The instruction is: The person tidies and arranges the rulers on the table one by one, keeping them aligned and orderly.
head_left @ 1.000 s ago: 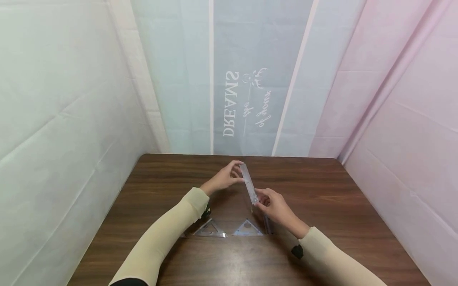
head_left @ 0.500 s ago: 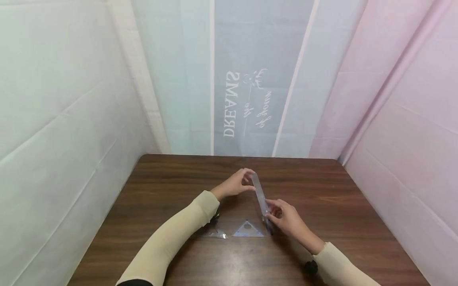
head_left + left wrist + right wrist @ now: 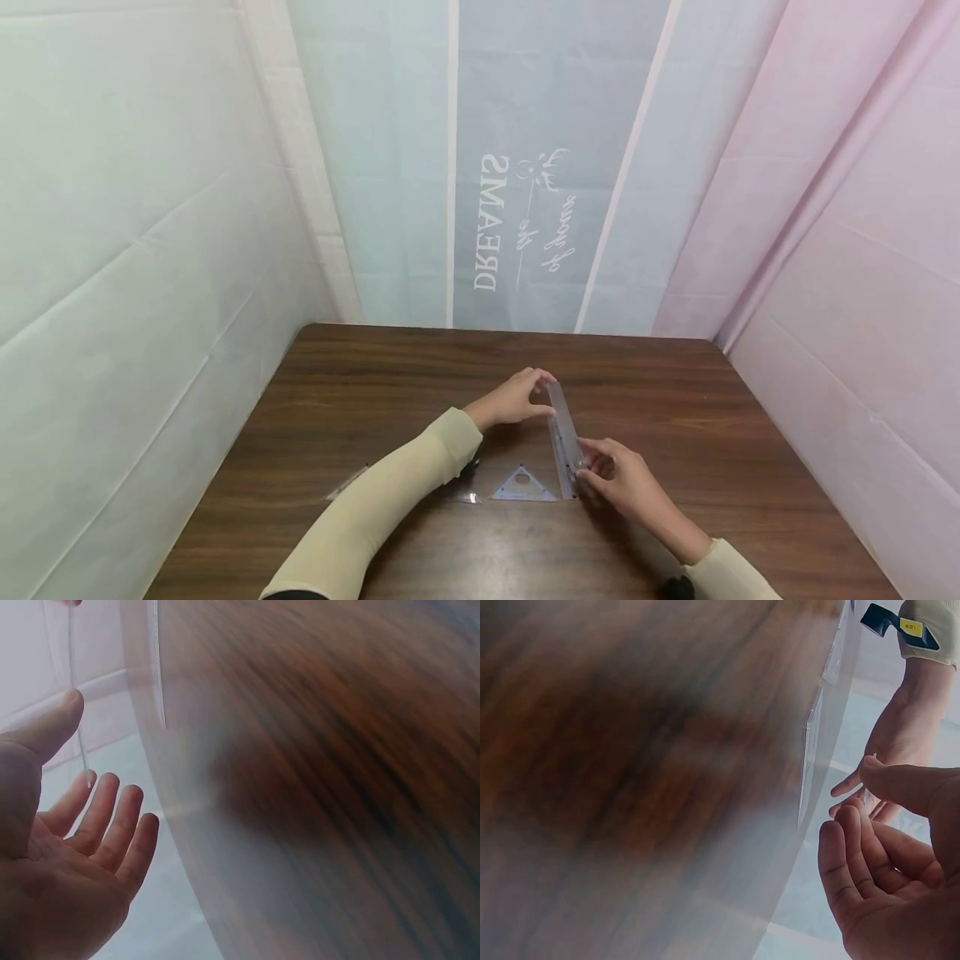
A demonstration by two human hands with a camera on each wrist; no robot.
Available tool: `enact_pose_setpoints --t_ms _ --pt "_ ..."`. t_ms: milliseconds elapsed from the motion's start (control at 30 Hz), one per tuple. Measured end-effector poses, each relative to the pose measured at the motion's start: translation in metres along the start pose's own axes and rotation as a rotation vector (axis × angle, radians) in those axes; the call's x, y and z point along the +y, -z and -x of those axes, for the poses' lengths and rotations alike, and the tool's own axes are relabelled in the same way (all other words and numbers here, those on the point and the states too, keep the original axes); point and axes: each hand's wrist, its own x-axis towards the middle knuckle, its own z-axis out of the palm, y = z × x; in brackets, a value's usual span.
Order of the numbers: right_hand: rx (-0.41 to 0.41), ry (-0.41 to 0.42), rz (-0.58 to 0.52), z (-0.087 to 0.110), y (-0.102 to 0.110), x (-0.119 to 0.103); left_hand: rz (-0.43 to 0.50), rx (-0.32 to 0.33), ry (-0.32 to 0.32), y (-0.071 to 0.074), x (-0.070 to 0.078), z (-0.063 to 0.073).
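In the head view, a clear ruler (image 3: 566,421) is held above the table, slanting between both hands. My left hand (image 3: 516,398) pinches its far end with thumb and fingertips; in the left wrist view the ruler (image 3: 73,656) is seen edge-on against the thumb, its end at the index fingertip. Around the near end close the thumb and fingers of my right hand (image 3: 626,479). Just beneath, another clear ruler (image 3: 561,467) lies on the table. A blue-tinted set square (image 3: 504,485) lies left of it.
Left of that set square, one corner of another clear set square (image 3: 471,498) shows past my left sleeve. Farther left, a clear flat piece (image 3: 347,482) is partly hidden by the forearm. All lie on the brown wooden table (image 3: 360,383), with fabric walls around.
Both hands have carried the held ruler to the right and toward me, bringing it over the ruler on the table. The left sleeve now covers most of the clear set square.
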Motion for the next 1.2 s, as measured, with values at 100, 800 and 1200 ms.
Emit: enact_pose_setpoints --t_ms 100,800,1200 --pt "-0.009 -0.025 -0.001 0.003 0.003 0.001 -0.025 -0.02 0.014 -0.003 0.002 -0.002" --pt "-0.038 -0.092 0.046 0.022 0.012 0.01 -0.223 -0.134 0.042 -0.028 0.014 -0.018" --pt "-0.068 -0.15 0.072 0.028 0.011 0.012 -0.321 -0.148 0.046 -0.036 0.016 -0.023"
